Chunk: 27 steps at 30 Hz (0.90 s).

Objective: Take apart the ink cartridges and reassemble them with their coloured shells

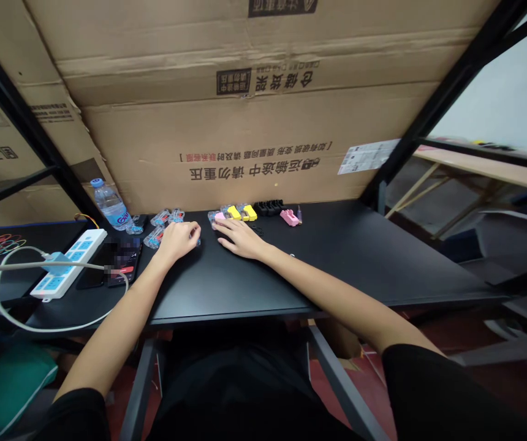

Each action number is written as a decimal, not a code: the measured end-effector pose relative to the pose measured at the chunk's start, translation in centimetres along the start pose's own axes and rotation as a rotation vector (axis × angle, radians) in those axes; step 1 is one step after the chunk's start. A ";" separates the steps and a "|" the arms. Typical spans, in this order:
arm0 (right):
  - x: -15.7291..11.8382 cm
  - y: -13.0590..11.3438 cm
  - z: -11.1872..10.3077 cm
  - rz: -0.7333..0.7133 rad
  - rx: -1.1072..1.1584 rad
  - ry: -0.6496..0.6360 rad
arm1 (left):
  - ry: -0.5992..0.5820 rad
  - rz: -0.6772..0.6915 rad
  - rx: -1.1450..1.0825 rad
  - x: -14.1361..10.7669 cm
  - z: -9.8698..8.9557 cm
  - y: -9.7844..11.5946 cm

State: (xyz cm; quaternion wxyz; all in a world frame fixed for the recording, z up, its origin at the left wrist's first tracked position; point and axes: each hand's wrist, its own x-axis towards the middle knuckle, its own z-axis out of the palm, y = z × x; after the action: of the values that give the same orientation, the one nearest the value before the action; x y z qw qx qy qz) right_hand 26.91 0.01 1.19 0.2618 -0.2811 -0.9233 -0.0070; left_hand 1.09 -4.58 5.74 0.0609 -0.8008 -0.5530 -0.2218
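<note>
Tabletop (337,257), right hand (241,239) at pink piece (220,216)

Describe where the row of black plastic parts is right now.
In the head view, the row of black plastic parts sits at the back of the desk, near the cardboard, just right of the yellow parts and left of a pink part.

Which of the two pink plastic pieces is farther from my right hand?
The pink plastic piece right of the black parts; the other pink piece lies by the fingertips of your right hand.
</note>
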 end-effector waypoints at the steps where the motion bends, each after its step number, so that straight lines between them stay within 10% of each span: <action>1: -0.1 -0.1 -0.1 0.008 0.006 0.004 | -0.005 0.009 -0.005 0.0 0.0 0.0; 15: -0.4 1.5 -2.2 0.120 -0.011 0.109 | -0.108 0.224 -0.296 -0.4 0.8 0.7; 22: -3.2 8.2 -8.7 0.597 -0.323 0.244 | -0.166 0.293 -0.417 -0.5 0.6 1.4; 27: -5.5 11.1 -10.1 0.909 -0.437 -0.013 | -0.152 0.297 -0.400 -0.5 0.9 1.2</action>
State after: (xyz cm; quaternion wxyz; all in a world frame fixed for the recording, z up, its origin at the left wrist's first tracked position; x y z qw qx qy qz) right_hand 41.45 4.93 5.73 0.1676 -0.7030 -0.6861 -0.0837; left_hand 2.28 -5.15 4.86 -0.1083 -0.8838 -0.3773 -0.2547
